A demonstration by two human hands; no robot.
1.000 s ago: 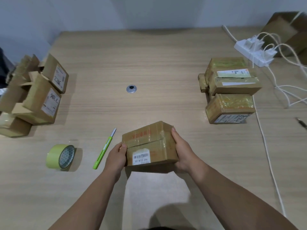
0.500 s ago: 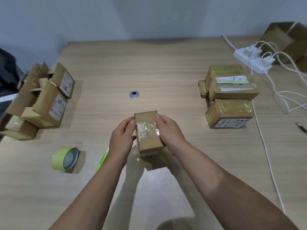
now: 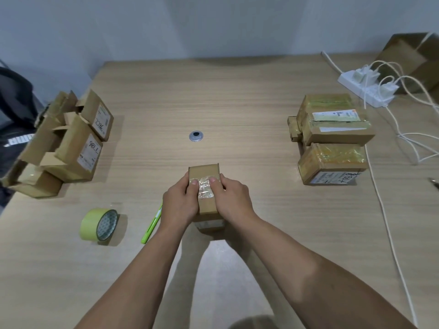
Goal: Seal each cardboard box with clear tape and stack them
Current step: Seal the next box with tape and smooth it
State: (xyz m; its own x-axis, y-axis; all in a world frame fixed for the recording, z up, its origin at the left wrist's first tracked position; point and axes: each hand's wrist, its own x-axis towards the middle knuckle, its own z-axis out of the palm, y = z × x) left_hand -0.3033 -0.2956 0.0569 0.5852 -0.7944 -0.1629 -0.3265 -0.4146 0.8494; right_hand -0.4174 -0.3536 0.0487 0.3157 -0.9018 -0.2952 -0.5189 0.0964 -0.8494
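Light wood tabletop (image 3: 237, 103) against a plain pale grey-blue wall (image 3: 213, 24). A round metal disc (image 3: 196, 136) is set in the tabletop's middle.

The cardboard box (image 3: 204, 172) sits between the middle and the near edge, in both hands. Its long axis runs from the near edge toward the far edge, and the far end looks tipped up. A labelled end faces down toward the person. Cannot tell if it touches the tabletop. A patch of clear tape (image 3: 204, 191) runs across the upper face.

The left hand (image 3: 179, 205) grips the box's left side, with its thumb (image 3: 193, 185) pressed on the tape. The right hand (image 3: 234, 203) grips the right side, with its thumb (image 3: 213, 182) on the tape too.

A green tape roll (image 3: 98, 224) stands on its edge left of the hands, near the near edge. A green cutter (image 3: 150, 227) lies between the roll and the left hand, its far end hidden behind that wrist.

A pile of open-flapped boxes (image 3: 71, 148) sits at the left edge, well apart from the hands. The taped boxes (image 3: 332, 129) are stacked toward the right edge.

A white power strip (image 3: 363, 91) with plugs sits by the far right corner, and white cables (image 3: 384, 222) trail along the right edge. A big brown carton (image 3: 413, 60) stands behind the strip.

Bare tabletop lies between the held box and the stack.
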